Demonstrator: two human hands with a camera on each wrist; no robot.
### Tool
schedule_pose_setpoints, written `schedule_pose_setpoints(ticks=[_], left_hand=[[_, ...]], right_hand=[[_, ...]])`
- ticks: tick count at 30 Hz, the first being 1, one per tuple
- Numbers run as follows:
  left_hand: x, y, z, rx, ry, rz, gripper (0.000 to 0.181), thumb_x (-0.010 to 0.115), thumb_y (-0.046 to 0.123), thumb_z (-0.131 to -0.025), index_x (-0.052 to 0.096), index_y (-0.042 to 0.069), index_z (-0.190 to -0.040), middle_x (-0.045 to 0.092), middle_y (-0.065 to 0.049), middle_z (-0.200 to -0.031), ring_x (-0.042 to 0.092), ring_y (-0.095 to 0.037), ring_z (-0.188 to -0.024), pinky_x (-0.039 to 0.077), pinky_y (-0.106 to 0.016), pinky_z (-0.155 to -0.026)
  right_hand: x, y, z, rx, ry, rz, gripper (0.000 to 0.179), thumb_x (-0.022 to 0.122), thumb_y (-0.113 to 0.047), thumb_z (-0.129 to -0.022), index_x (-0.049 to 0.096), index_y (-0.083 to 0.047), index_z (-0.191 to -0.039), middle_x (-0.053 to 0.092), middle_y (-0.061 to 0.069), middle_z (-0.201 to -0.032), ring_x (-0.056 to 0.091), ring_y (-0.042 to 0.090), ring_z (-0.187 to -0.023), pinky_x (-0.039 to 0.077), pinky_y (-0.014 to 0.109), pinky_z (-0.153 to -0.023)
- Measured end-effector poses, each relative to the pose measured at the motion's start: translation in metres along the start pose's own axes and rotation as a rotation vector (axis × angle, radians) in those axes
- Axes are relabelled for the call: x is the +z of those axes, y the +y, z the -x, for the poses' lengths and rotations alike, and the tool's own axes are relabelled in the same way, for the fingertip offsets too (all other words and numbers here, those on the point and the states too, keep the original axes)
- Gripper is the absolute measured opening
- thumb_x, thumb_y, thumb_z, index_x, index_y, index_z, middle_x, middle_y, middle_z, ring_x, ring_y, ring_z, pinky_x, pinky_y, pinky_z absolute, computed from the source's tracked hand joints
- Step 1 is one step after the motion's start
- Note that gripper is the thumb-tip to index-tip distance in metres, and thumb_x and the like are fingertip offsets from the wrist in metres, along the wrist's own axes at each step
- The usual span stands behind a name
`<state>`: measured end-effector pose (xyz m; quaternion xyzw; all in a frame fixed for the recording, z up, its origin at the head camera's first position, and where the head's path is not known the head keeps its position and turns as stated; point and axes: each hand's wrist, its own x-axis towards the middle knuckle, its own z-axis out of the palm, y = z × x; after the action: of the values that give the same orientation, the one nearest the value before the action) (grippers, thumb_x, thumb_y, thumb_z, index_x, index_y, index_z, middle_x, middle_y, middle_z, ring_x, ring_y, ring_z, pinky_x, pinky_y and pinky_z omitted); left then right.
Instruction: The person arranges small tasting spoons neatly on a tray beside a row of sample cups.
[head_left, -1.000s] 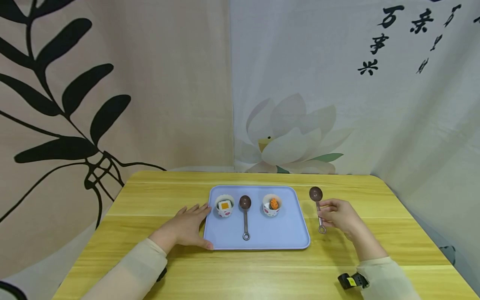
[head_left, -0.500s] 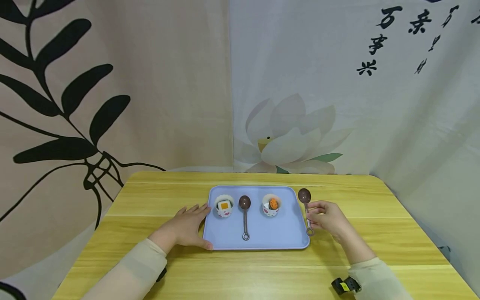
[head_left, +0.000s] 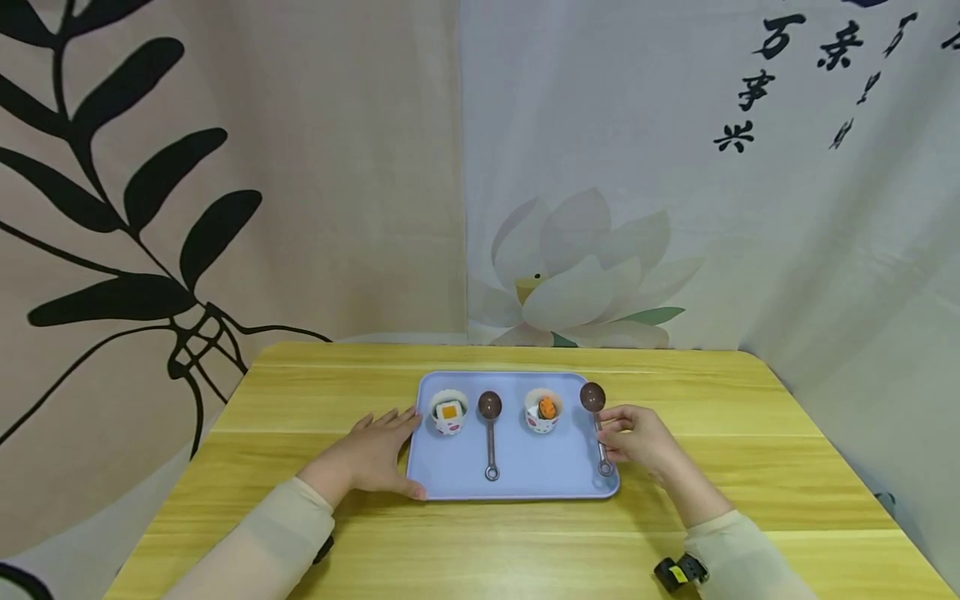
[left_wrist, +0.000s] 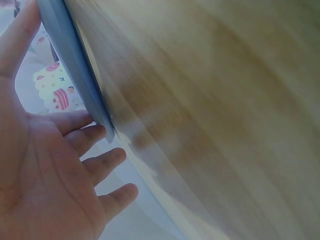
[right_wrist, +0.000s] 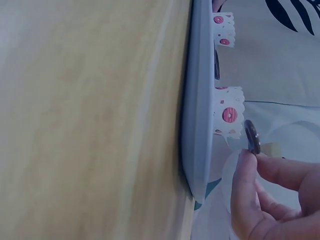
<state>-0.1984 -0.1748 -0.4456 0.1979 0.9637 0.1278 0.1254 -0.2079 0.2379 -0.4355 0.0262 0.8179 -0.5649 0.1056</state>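
Note:
My right hand pinches the handle of a brown-bowled measuring spoon above the right side of the light-blue tray. In the right wrist view the spoon stands off the tray between thumb and fingers. My left hand has its fingers spread along the tray's left edge, touching it. A matching spoon lies in the middle of the tray, between two patterned paper cups. The left cup holds a white and yellow piece; the right cup holds an orange and dark piece.
The tray sits on a yellow wood-grain table. Behind it hang printed cloths, one with dark leaves and one with a pale lotus. A wrist camera is strapped by the right sleeve.
My right hand has carried the spoon leftward, from over the table beside the tray to over the tray's right edge. The left hand and the things on the tray stay put.

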Motion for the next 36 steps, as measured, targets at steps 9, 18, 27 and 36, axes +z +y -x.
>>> schedule_pose_setpoints(ticks=[9,18,27,36], left_hand=[[0.000,0.002,0.001,-0.001,-0.003,0.005,0.125,0.079,0.074,-0.064,0.034,0.003,-0.155,0.029,-0.012,-0.163,0.025,-0.041,-0.148,0.014,-0.064,-0.117],[0.001,0.001,0.001,0.000,0.002,0.007,0.124,0.079,0.074,-0.064,0.034,0.003,-0.155,0.029,-0.011,-0.162,0.025,-0.041,-0.148,0.014,-0.064,-0.117],[-0.002,0.002,0.002,0.001,0.005,0.011,0.125,0.079,0.074,-0.064,0.034,0.002,-0.155,0.029,-0.012,-0.162,0.025,-0.041,-0.148,0.015,-0.064,-0.117],[-0.001,0.002,0.002,-0.004,0.003,0.013,0.125,0.079,0.075,-0.063,0.034,0.003,-0.155,0.028,-0.011,-0.163,0.025,-0.041,-0.148,0.014,-0.064,-0.117]], right_hand=[[0.008,0.001,-0.008,0.016,-0.005,0.033,0.031,0.066,0.009,-0.091,0.057,0.015,-0.121,0.065,0.015,-0.091,0.063,0.017,-0.070,0.060,0.034,-0.063],[0.012,-0.001,-0.015,0.052,-0.031,0.082,0.030,0.063,0.010,-0.091,0.057,0.015,-0.120,0.064,0.014,-0.088,0.064,0.017,-0.070,0.060,0.033,-0.063],[0.011,-0.005,-0.019,0.059,-0.065,0.122,0.029,0.063,0.011,-0.091,0.057,0.016,-0.118,0.064,0.015,-0.088,0.063,0.018,-0.069,0.060,0.033,-0.063],[0.013,-0.007,-0.021,0.071,-0.058,0.144,0.027,0.063,0.011,-0.090,0.057,0.016,-0.116,0.064,0.016,-0.088,0.063,0.018,-0.069,0.060,0.033,-0.062]])
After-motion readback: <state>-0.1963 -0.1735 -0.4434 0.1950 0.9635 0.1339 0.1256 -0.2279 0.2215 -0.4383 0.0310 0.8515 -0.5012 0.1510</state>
